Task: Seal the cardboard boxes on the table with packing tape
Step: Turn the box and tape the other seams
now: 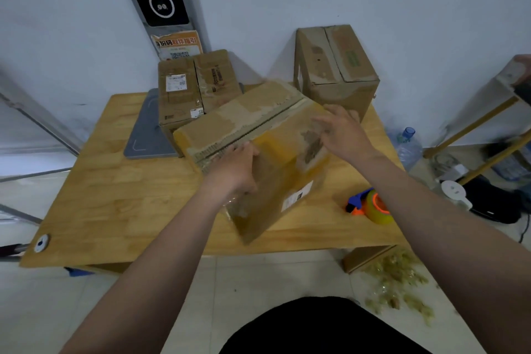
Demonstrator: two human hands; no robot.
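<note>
Head view: three cardboard boxes are on the tabletop (pixel 115 181): a tilted front box (pixel 250 118), a back-left box (pixel 178 95) and a back-right box (pixel 336 66). One tape dispenser (pixel 373 205) lies right. The left hand (pixel 232 169) grips the tilted front box's near top edge, fingers (pixel 244 151) curled. The right hand (pixel 342 132) rests on its top with fingers spread.

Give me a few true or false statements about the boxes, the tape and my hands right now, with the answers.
1. The left hand and the right hand both touch the middle box. True.
2. The tape dispenser is in the right hand. False: it lies on the table, to the right of that box.
3. The middle box lies flat. False: it is tilted.
4. A back-left box and a back-right box stand behind it. True.
</note>
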